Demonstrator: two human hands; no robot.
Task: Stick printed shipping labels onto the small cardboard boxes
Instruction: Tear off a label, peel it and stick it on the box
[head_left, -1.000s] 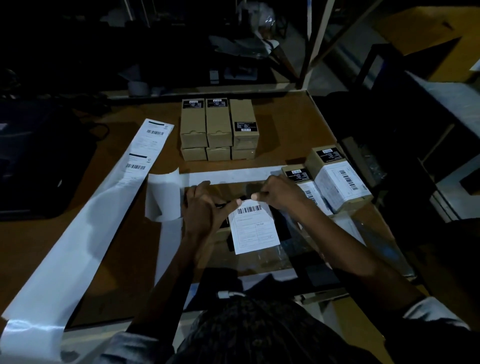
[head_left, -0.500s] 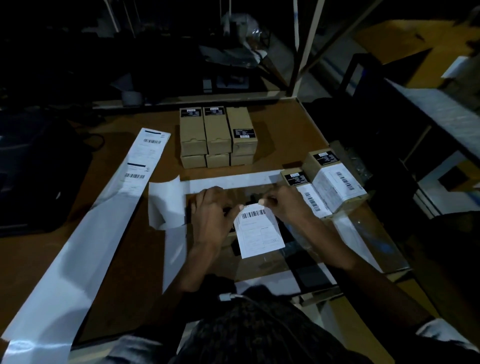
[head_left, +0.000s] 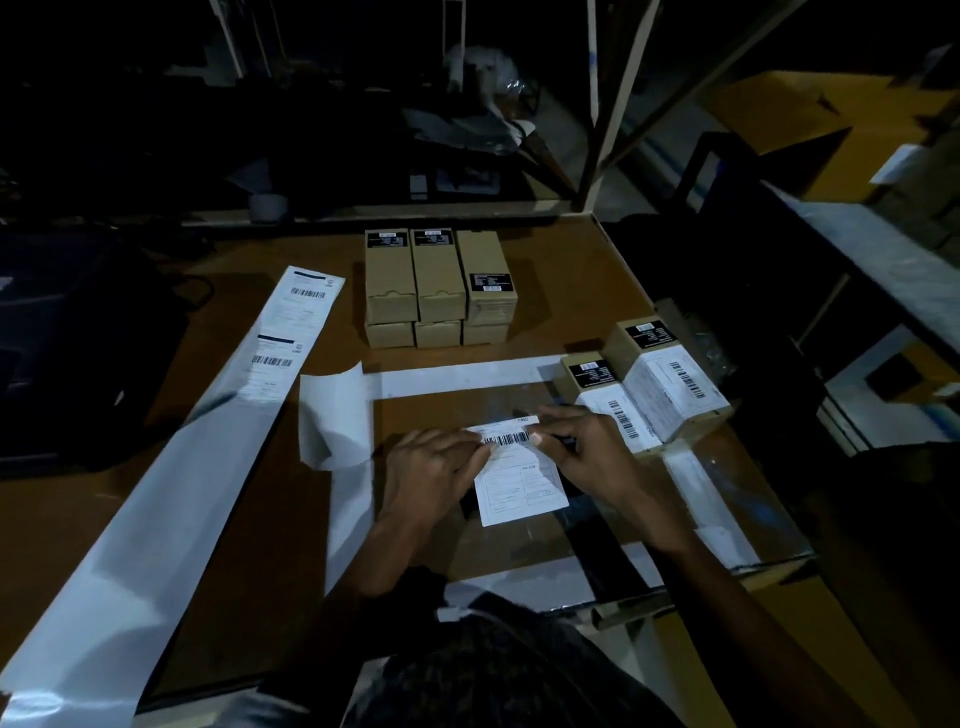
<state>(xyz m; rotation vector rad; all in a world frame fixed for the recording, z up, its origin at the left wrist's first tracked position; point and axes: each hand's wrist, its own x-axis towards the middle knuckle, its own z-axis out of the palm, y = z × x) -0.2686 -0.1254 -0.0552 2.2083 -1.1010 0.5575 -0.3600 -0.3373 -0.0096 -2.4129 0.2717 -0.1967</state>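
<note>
- Far left, the strip (head_left: 280, 343) carries two unused labels.
- Far centre, six boxes (head_left: 439, 286) wait unlabelled.
- Near centre, left hand (head_left: 431, 478) and right hand (head_left: 587, 457) pinch a label's (head_left: 519, 478) top edge onto a box (mostly hidden).
- Right, two labelled boxes (head_left: 660, 389) look finished.

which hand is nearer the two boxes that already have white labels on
Right. The right hand sits just beside the two labelled boxes, nearly touching the nearer one. The left hand is farther, across the label.
</note>
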